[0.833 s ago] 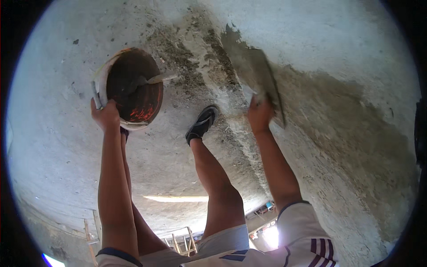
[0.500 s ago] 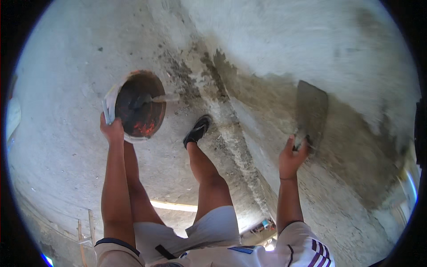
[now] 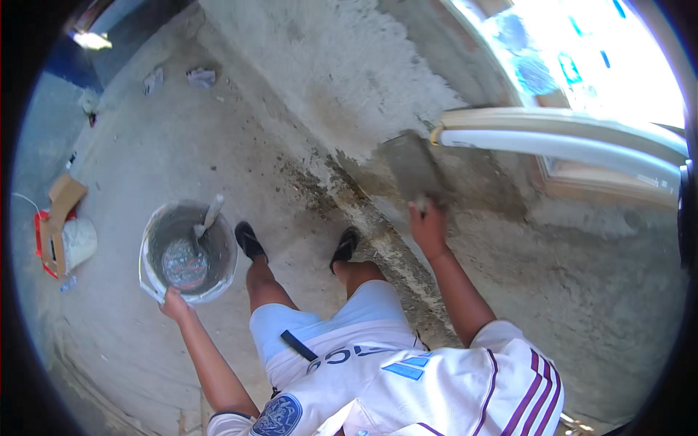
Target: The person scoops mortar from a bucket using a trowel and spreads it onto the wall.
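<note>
The person stood on a bare concrete floor (image 3: 218, 145) facing a low wall (image 3: 349, 80), plastering it. The left hand (image 3: 174, 304) was closed over the rim of a round bucket (image 3: 149, 280) held beside the left leg; the bucket's inside was smeared grey, only a shallow wet patch of mortar showed at its bottom, and a small trowel (image 3: 207, 218) leaned in it with its handle against the rim. The right hand (image 3: 429, 227) was wrapped around the handle of a flat plastering float (image 3: 411, 166), whose blade lay pressed against the wall just below a pale window frame (image 3: 567, 138). Around the float the plaster looked dark and damp, while the stretch further left was pale and rough, so I judged one band under the window freshly coated but not yet smoothed. Crumbs of mortar lay scattered along the foot of the wall. With so little mix left, the work seemed partway done, with more wall left to cover and finish. A cardboard box (image 3: 62, 211) and a white tub (image 3: 78, 241) sat well apart on the floor.
</note>
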{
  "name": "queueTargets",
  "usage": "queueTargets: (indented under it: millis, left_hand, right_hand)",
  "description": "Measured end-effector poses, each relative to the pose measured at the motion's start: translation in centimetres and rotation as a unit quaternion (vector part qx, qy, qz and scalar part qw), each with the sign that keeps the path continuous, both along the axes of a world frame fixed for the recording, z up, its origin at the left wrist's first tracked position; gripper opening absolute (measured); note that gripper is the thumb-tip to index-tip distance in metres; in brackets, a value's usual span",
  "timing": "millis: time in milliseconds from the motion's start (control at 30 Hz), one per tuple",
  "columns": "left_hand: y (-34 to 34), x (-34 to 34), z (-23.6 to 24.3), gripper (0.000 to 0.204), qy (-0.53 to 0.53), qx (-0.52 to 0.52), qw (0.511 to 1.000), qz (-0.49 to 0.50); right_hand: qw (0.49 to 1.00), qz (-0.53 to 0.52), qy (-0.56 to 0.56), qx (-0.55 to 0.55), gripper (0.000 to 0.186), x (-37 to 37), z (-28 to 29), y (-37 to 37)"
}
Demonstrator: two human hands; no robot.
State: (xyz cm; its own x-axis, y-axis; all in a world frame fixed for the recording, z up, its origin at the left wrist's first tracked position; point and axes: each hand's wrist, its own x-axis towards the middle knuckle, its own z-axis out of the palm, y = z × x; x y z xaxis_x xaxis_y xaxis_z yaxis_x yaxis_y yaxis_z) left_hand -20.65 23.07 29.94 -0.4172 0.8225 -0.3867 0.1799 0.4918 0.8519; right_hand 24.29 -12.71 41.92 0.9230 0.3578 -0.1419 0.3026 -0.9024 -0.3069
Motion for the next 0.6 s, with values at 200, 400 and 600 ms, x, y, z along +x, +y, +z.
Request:
queueTargets:
  millis: [200,400,600]
  left_hand:
    - [1.7,-9.4,-1.1,0.032,0.03,0.011,0.998,0.059]
    - [0.4,-10.3,2.7,0.042,0.037,-0.003,0.988,0.147]
    - [-1.1,-11.0,4.5,0.049,0.019,-0.014,0.989,0.149]
  right_hand:
    - [0.977,0.154,0.08,-0.127,0.029,1.0,-7.9,2.7]
    - [0.948,0.166,0.085,-0.258,0.02,5.6,-14.6,0.8]
    - [0.984,0.03,-0.071,-0.16,0.027,4.7,-11.7,-0.5]
